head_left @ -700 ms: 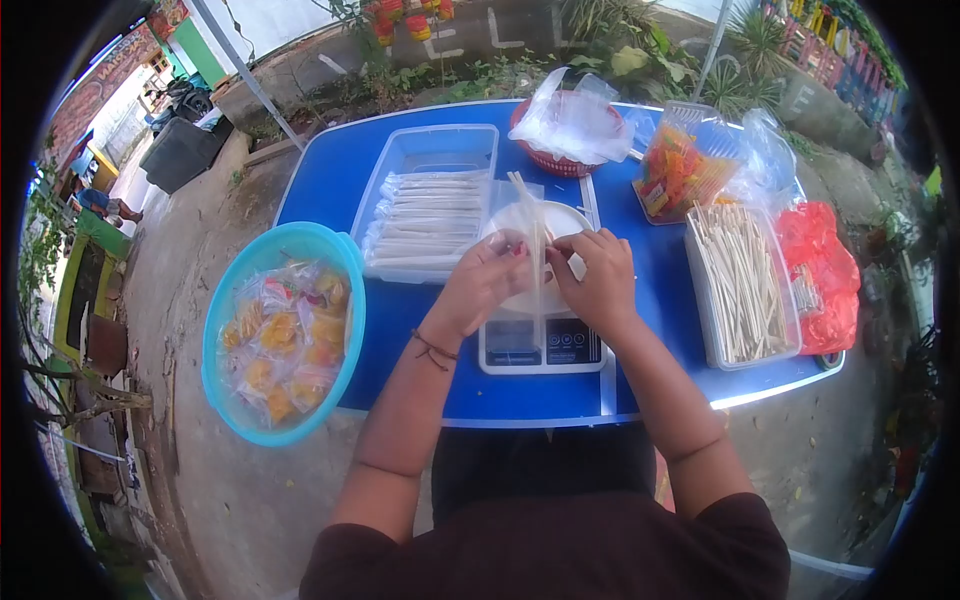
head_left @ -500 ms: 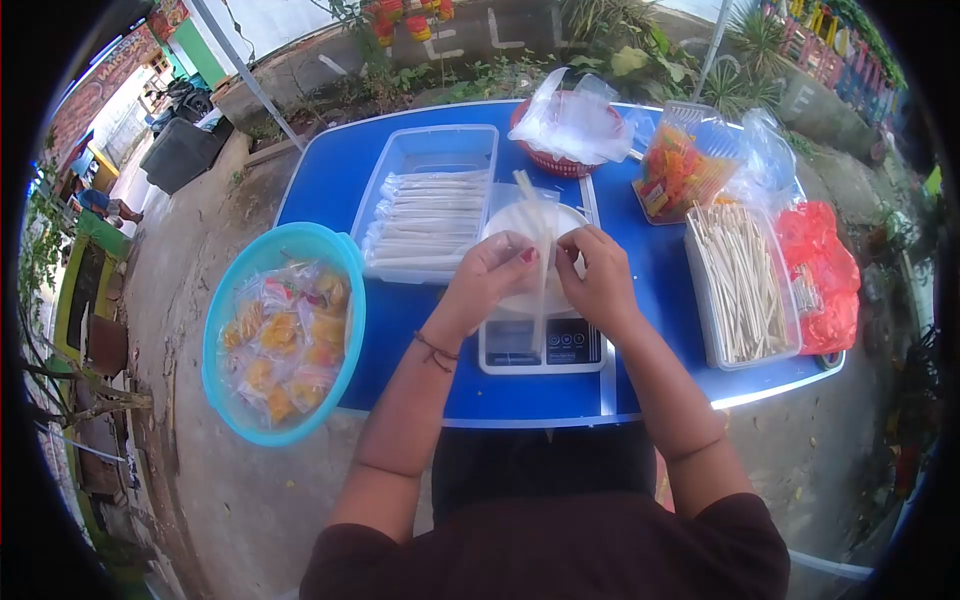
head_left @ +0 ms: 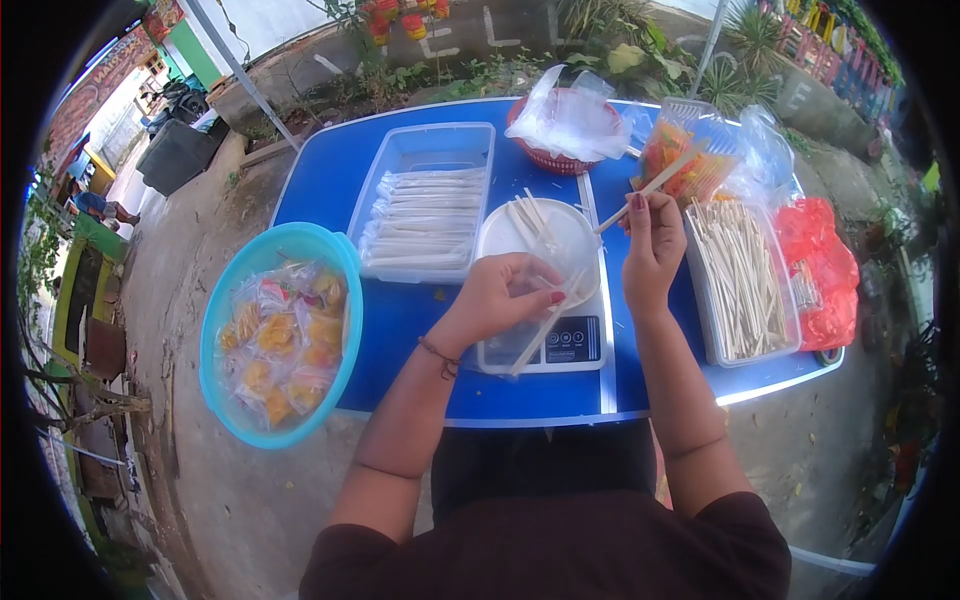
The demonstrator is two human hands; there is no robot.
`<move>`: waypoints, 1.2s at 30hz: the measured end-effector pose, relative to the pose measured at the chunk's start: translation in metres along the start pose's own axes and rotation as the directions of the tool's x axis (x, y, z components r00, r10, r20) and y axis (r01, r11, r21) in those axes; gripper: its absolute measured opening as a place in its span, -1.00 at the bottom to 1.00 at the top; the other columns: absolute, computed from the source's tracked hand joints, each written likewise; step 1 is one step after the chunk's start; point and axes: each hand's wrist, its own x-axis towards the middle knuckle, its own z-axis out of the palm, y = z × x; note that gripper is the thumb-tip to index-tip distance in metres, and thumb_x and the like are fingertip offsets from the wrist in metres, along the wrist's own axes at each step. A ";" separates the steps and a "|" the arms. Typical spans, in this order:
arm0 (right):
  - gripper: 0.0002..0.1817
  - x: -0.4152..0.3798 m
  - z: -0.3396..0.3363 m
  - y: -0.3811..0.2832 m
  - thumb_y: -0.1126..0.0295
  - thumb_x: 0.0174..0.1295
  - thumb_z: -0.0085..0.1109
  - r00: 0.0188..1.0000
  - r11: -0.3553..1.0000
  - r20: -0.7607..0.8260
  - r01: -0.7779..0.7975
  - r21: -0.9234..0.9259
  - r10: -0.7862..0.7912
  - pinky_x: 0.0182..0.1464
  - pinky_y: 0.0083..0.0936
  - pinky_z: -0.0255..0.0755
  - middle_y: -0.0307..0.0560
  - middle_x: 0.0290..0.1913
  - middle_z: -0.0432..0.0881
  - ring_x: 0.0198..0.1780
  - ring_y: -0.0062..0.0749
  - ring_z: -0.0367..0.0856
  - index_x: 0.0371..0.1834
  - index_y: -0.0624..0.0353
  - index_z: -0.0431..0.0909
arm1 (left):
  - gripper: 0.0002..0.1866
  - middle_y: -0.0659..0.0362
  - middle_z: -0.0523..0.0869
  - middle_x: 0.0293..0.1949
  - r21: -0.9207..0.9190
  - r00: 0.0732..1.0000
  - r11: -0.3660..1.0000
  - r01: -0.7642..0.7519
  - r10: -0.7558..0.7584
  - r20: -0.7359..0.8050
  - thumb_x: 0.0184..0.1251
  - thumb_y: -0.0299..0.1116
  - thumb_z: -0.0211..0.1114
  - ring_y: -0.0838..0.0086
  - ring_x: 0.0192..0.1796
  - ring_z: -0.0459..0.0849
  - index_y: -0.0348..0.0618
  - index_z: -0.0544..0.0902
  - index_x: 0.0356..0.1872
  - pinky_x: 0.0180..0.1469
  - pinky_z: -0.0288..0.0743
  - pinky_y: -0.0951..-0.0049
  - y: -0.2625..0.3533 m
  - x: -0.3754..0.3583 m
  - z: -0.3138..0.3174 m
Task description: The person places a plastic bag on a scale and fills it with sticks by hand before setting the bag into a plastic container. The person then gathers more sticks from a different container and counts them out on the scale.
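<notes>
A: What sits at the far left?

B: A round turquoise plastic basin [head_left: 281, 330], hanging partly over the edge of the blue folding table [head_left: 400, 320], filled with clear packets of orange and yellow snacks [head_left: 280, 345].

A: And next to it?

B: A clear rectangular plastic tub [head_left: 425, 205] on the table, with wrapped pale sticks [head_left: 425, 220] laid in rows inside.

A: Where is the left hand?

B: The left hand [head_left: 505, 300] is over the white digital kitchen scale [head_left: 545, 340], fingers closed on a narrow clear plastic sleeve [head_left: 545, 320] that slants down across the scale's front. A round white plate [head_left: 540, 245] rests on the scale with a few loose sticks on it.

A: The right hand?

B: The right hand [head_left: 650, 240] is raised just right of the plate, pinching a thin pale wooden stick [head_left: 650, 187] that points up and to the right. Sleeve and stick are apart.

A: What lies farther right?

B: A clear open box of bare wooden sticks [head_left: 740, 285], just beside the right wrist, then a red plastic bag [head_left: 825, 275] at the table's edge. Behind them stand a clear bag of orange sweets [head_left: 680, 165] and a red basket covered with clear plastic bags [head_left: 570, 125].
</notes>
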 end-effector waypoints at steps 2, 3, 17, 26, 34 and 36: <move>-0.87 0.000 0.001 0.000 0.42 0.44 0.08 0.999 0.998 -0.042 0.032 0.060 -0.029 -0.25 -0.72 0.34 -0.26 -0.38 0.55 -0.34 -0.71 0.46 -0.22 0.27 0.49 | -0.77 0.09 0.78 -0.32 0.018 1.000 1.000 -0.001 0.000 0.015 0.25 -0.48 0.41 0.59 -0.33 0.75 -0.32 0.66 -0.11 -0.27 0.65 0.62 0.000 0.000 -0.001; -0.87 -0.001 0.001 0.000 0.42 0.44 0.08 0.999 0.996 -0.028 0.019 0.082 -0.017 -0.24 -0.72 0.34 -0.25 -0.37 0.55 -0.33 -0.71 0.47 -0.22 0.27 0.49 | -0.78 0.09 0.78 -0.32 0.018 1.000 1.000 0.001 -0.001 0.015 0.25 -0.48 0.40 0.59 -0.33 0.75 -0.32 0.66 -0.12 -0.27 0.65 0.62 -0.001 0.000 -0.001; -0.89 -0.013 0.001 0.014 0.45 0.34 0.19 0.947 0.992 0.299 -0.124 -0.003 0.119 -0.17 -0.70 0.25 -0.29 -0.25 0.60 -0.31 -0.71 0.35 -0.26 0.29 0.58 | -0.61 0.02 0.75 -0.08 -0.209 0.999 0.977 -0.045 0.042 -0.017 0.27 -0.56 0.33 0.43 -0.03 0.74 -0.38 0.58 0.13 -0.01 0.66 0.48 -0.001 0.002 -0.002; -0.62 -0.010 0.009 -0.004 0.51 0.41 0.03 0.955 0.968 0.227 -0.223 0.117 0.193 0.05 -0.57 0.38 -0.12 -0.23 0.64 -0.08 -0.54 0.59 0.27 0.34 0.35 | -0.61 0.01 0.73 -0.03 -0.209 0.998 0.977 -0.035 0.047 0.050 0.27 -0.61 0.29 0.43 0.00 0.72 -0.38 0.57 0.15 0.01 0.65 0.48 -0.004 0.002 -0.006; -0.54 -0.011 0.012 -0.008 0.55 0.40 0.01 0.933 0.968 0.287 -0.243 0.058 0.217 -0.01 -0.61 0.40 -0.07 -0.24 0.67 -0.14 -0.57 0.60 0.36 0.31 0.25 | -0.67 0.01 0.75 -0.07 -0.236 0.999 0.971 -0.039 0.040 -0.002 0.34 -0.56 0.26 0.43 -0.05 0.75 -0.37 0.60 0.12 -0.06 0.70 0.48 -0.007 0.004 -0.006; -0.51 -0.010 0.012 -0.004 0.55 0.40 0.02 0.964 0.975 0.197 -0.199 0.104 0.176 0.02 -0.60 0.40 -0.06 -0.24 0.68 -0.12 -0.56 0.62 0.39 0.30 0.22 | -0.67 -0.01 0.75 -0.09 -0.211 0.998 0.976 -0.057 0.058 -0.002 0.35 -0.53 0.27 0.42 -0.07 0.76 -0.37 0.60 0.12 -0.08 0.71 0.47 -0.009 0.005 -0.008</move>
